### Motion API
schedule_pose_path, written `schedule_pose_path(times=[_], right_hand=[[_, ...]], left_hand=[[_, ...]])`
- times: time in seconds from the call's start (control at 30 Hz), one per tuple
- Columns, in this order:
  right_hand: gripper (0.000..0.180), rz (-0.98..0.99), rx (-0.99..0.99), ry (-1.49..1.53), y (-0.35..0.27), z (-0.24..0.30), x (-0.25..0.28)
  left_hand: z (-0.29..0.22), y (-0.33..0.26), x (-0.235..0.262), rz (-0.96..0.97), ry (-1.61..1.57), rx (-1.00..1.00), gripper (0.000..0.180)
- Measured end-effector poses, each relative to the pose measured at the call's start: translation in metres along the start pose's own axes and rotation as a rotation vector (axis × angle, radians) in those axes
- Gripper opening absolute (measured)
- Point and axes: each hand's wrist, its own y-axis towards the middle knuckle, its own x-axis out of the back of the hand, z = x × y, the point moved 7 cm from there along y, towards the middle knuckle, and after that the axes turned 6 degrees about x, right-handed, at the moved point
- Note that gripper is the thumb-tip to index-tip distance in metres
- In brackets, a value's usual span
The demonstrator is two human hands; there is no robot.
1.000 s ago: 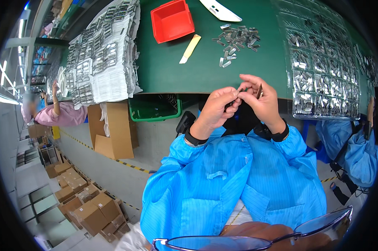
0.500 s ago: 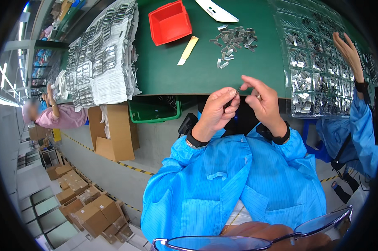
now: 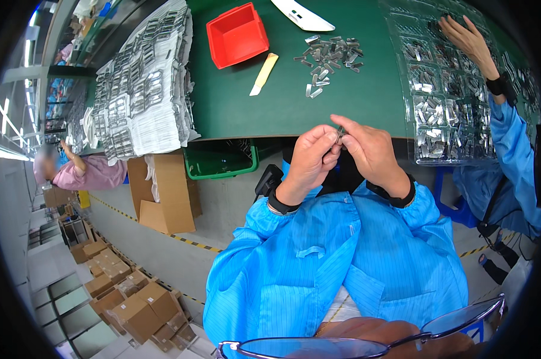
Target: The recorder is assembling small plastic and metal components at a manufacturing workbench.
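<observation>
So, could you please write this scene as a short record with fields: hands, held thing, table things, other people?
left hand: fingers pinch a small metal part, above the near table edge
right hand: fingers meet the same part from the other side
table: green top
loose parts: grey pile behind the hands
red bin: far left of the pile
yellow stick: beside the bin
clear tray: at the right, holds metal parts
co-worker's hand: on the tray, blue sleeve

Small part (image 3: 340, 133): shiny metal. Surface (image 3: 270, 113): matt green mat. Bin (image 3: 237, 34): glossy red plastic. Trays (image 3: 447, 113): clear plastic.
</observation>
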Motion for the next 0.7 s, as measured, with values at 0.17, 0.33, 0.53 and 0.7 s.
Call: schedule_pose_path(times=[0.17,0.33,0.53,0.7], right_hand=[[0.028,-0.003,0.004,0.035,-0.001,-0.002,-0.001],[0.027,-0.048,0.032,0.141,-0.003,-0.015,-0.004],[0.016,-0.017,-0.215,0.351,0.0,-0.022,0.0],[0.011,-0.038,-0.234,0.535,0.004,-0.017,-0.018]], left_hand=[[0.0,-0.001,-0.001,0.014,0.012,-0.011,0.017],[0.001,-0.001,0.001,0.033,0.026,-0.007,0.018],[0.0,0.0,0.0,0.036,-0.011,0.005,0.019],[0.004,-0.001,0.001,0.061,-0.068,0.062,0.02]])
